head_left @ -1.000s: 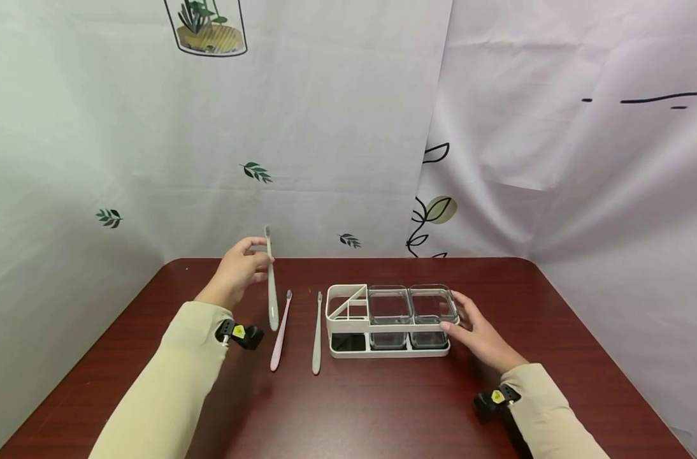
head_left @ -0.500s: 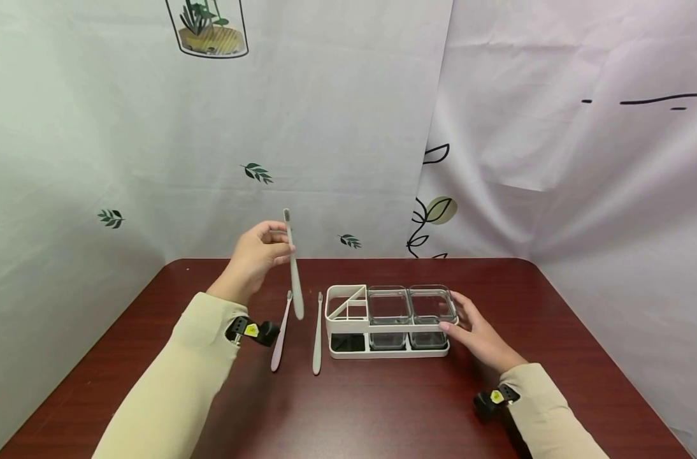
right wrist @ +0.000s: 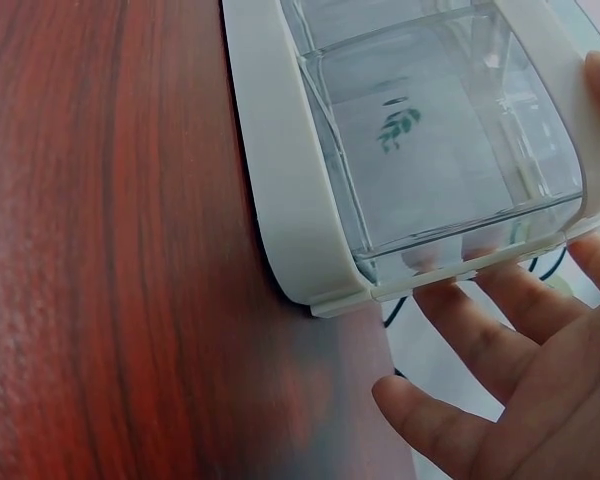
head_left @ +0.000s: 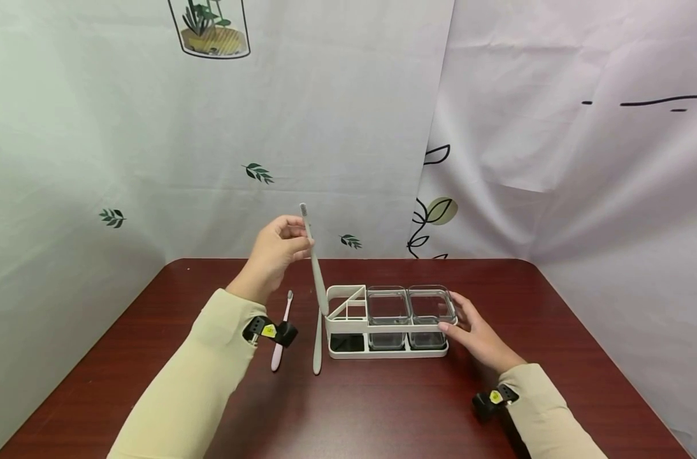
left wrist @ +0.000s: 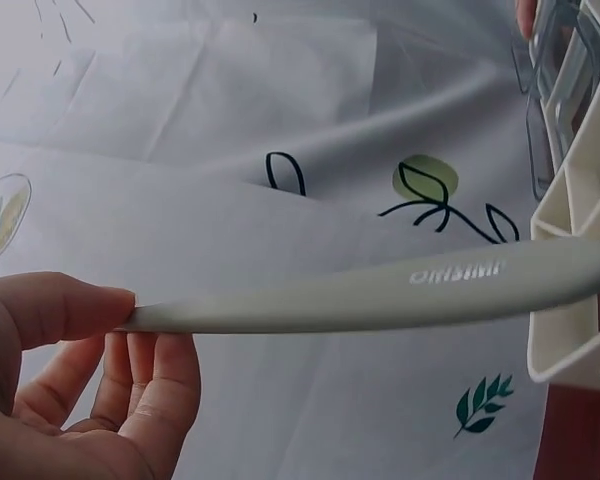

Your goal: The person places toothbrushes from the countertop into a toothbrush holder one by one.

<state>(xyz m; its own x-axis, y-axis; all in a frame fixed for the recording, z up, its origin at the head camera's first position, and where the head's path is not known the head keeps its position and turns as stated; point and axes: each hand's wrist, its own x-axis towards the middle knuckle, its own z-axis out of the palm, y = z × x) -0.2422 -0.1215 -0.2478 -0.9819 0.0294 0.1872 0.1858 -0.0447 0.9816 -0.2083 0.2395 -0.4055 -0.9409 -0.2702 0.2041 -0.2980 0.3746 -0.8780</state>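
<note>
Head view: pink toothbrush (head_left: 281, 333) and grey toothbrush (head_left: 317, 344) left of organizer (head_left: 386, 322).

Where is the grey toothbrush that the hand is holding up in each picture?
Head view: grey toothbrush stands almost upright in the middle, pinched by the left hand, its tip at the holder's left end.
Left wrist view: it lies across the picture.
Right wrist view: not in it.
Shared landmark: the white holder, also at and.
</note>
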